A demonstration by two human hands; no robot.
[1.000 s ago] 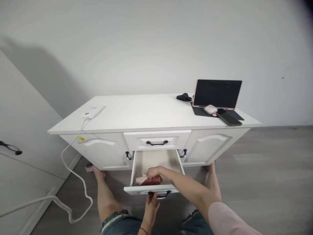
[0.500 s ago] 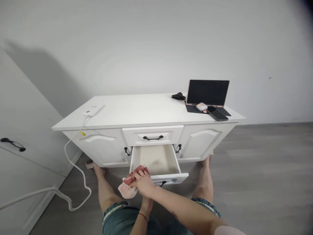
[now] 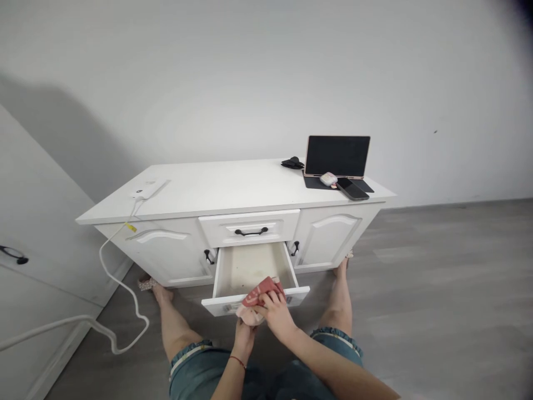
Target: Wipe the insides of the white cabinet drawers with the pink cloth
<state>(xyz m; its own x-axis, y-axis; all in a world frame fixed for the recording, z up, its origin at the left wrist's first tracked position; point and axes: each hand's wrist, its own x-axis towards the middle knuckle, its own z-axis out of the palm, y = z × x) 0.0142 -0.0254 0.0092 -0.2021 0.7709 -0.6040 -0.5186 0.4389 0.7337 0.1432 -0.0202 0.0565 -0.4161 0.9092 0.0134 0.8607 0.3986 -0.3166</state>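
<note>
I sit on the floor in front of a white cabinet (image 3: 233, 191) whose lower middle drawer (image 3: 250, 266) is pulled out. Both hands hold a red and pale pink cloth (image 3: 260, 291) just over the drawer's front edge. My right hand (image 3: 277, 314) grips its red upper part. My left hand (image 3: 245, 328) holds the pink lower end from below; its fingers are partly hidden by the cloth. The inside of the drawer looks bare, with a faint stain on its bottom.
On the cabinet top stand a propped tablet (image 3: 337, 156), a phone (image 3: 352, 190), a small earbud case (image 3: 328, 179), a black item (image 3: 292, 163) and a white charger (image 3: 147, 189) whose cable (image 3: 120, 311) trails over the grey floor. A white door with a black handle (image 3: 13, 254) stands left.
My right hand lifted the cloth out of the drawer, swung it left, then brought it back over the drawer front. My left hand left the drawer handle and took hold of the cloth.
</note>
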